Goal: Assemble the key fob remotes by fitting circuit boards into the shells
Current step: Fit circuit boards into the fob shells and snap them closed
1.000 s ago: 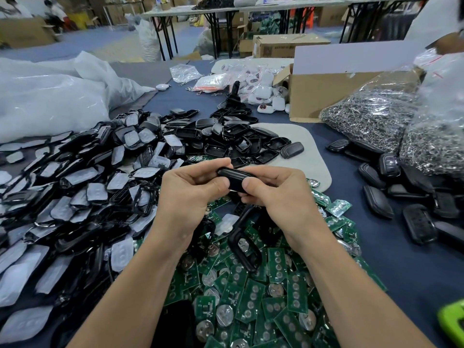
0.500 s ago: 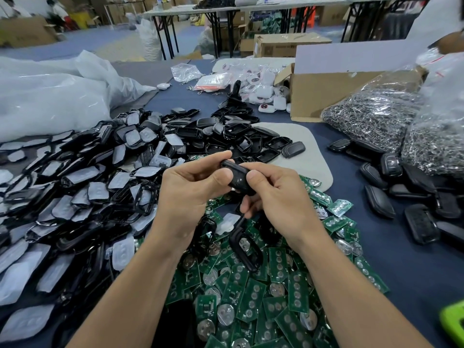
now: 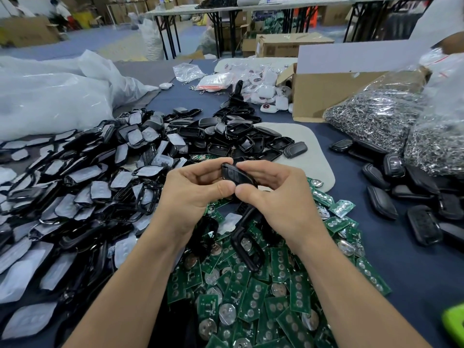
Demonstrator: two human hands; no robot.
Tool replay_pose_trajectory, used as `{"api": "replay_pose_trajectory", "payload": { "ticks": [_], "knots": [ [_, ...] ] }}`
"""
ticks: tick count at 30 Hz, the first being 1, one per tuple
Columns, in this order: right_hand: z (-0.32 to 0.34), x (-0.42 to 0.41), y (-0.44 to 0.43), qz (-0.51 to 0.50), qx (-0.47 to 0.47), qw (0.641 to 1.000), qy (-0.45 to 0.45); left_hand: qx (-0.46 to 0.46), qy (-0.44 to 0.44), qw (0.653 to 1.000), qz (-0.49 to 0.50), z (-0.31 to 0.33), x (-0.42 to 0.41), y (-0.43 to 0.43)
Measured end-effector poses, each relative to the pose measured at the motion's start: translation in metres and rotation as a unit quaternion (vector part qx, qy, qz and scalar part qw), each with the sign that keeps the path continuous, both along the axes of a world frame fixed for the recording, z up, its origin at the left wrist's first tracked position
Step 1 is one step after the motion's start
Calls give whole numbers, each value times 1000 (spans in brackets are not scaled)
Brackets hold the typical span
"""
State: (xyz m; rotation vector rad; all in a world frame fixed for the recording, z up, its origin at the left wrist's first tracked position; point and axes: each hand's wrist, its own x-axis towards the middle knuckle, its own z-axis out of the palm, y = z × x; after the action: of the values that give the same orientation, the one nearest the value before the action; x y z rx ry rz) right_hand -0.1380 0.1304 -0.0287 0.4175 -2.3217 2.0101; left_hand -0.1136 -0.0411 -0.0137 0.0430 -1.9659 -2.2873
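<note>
Black plastic key fob shell [image 3: 237, 175], pinched by left hand [image 3: 193, 194] and right hand [image 3: 276, 197] above the heap of green circuit boards [image 3: 251, 297], may close crooked if squeezed unevenly.

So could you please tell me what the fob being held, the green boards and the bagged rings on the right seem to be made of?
The fob, in both hands' grip, looks like black moulded plastic with a slight sheen. The green boards look like lacquered circuit laminate carrying silvery round discs, perhaps coin cells. The bagged rings look like shiny metal, judging by their bright glints through clear film.
</note>
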Motion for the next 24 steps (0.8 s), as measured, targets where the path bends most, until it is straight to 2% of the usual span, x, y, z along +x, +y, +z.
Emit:
{"api": "replay_pose_trajectory", "payload": {
  "ticks": [3,16,20,24],
  "knots": [
    [0,0,3,8,19,1000,13,4,-5,1000,-4,0,0,-2],
    [-8,-7,3,98,-142,980,-102,-1,-6,1000,-3,0,0,-7],
    [-8,-6,4,81,-115,987,-83,-5,0,1000,0,0,-1,-7],
    [-3,-3,5,21,-24,999,-33,-21,3,1000,-6,-2,-1,-6]
  ]
}}
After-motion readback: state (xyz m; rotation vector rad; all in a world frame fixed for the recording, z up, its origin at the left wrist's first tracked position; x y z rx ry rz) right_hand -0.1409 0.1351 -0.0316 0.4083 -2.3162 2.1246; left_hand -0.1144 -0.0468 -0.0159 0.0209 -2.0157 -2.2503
